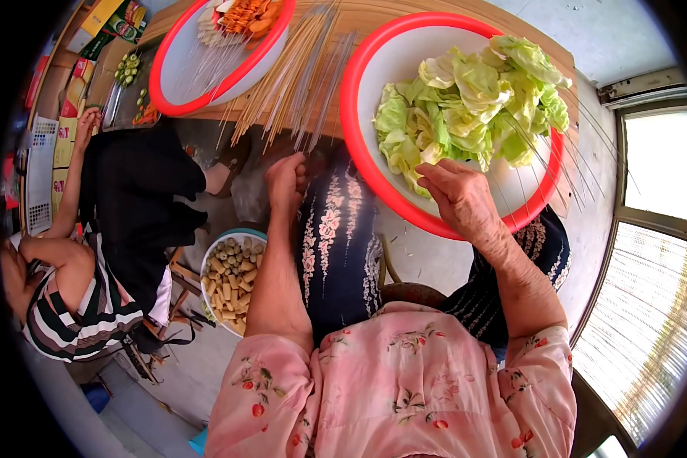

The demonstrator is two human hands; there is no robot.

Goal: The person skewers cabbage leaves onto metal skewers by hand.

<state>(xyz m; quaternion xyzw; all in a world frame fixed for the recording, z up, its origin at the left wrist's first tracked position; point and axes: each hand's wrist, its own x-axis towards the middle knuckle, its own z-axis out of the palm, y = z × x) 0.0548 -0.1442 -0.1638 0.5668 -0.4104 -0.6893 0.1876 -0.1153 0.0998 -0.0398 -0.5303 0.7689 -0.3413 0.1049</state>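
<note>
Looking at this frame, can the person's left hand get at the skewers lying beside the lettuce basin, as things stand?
Probably yes: the left hand is close to the near ends of the skewers, and nothing visible seems to block the way. The lettuce basin stands off to the right.

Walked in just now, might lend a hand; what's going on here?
A seated person's right hand is at the near rim of a big red-rimmed bowl of lettuce leaves; whether it grips anything is unclear. The left hand, curled, is near the ends of skewers spread on the table; nothing can be made out in it. Another red-rimmed bowl holds orange pieces. At the left, a co-worker's hand is by a tray.
</note>
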